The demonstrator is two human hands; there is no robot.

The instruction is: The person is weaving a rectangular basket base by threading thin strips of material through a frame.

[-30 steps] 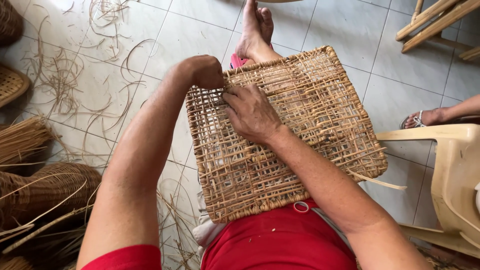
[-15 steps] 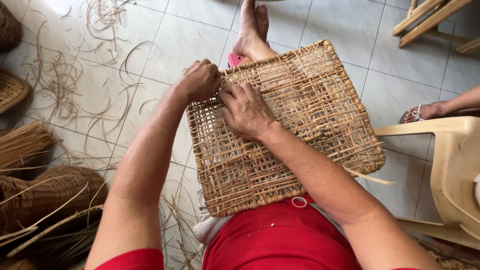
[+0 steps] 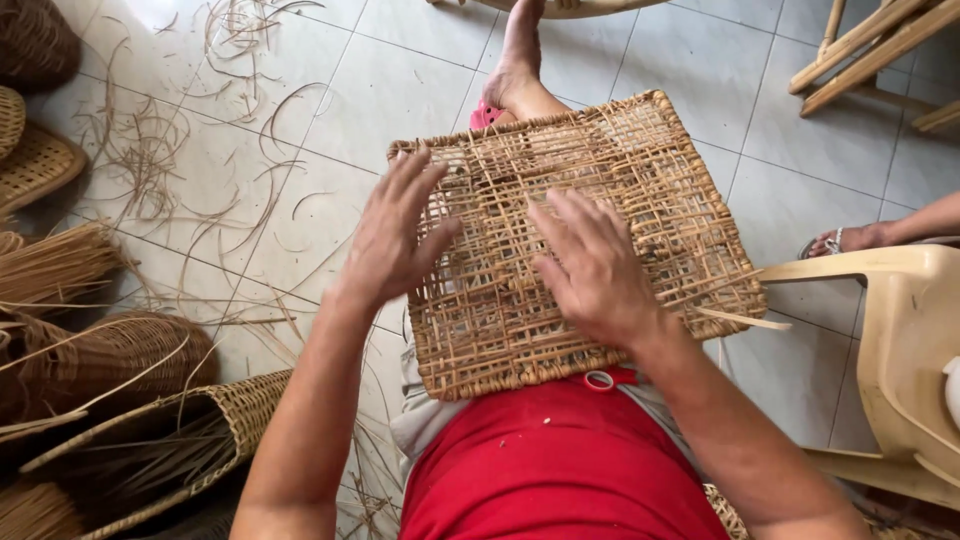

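While the person sat with it across the lap, the woven rattan panel [image 3: 590, 240] lay flat over the red shorts [image 3: 560, 460], its far edge reaching toward the bare foot [image 3: 515, 80] on the tiled floor [image 3: 400, 90]. From the head view, the left hand [image 3: 395, 235] rested on the panel's left border, fingers [image 3: 415, 180] spread and open, pinching nothing. The right hand [image 3: 595, 265] lay palm down near the middle, its fingers likewise splayed flat on the weave.

I judged the panel light and fairly stiff, springy rather than floppy, with a rough, grippy surface; its open mesh looked brittle where loose strand ends [image 3: 745, 318] stuck out at the right edge. The thick braided rim seemed the safest place to hold it.

To the left on the floor stood woven baskets [image 3: 100, 360]; the tipped one [image 3: 190, 440] held a bundle of loose rattan strands, and more strands [image 3: 200, 150] lay scattered about. A cream plastic chair [image 3: 900, 330] stood at right.
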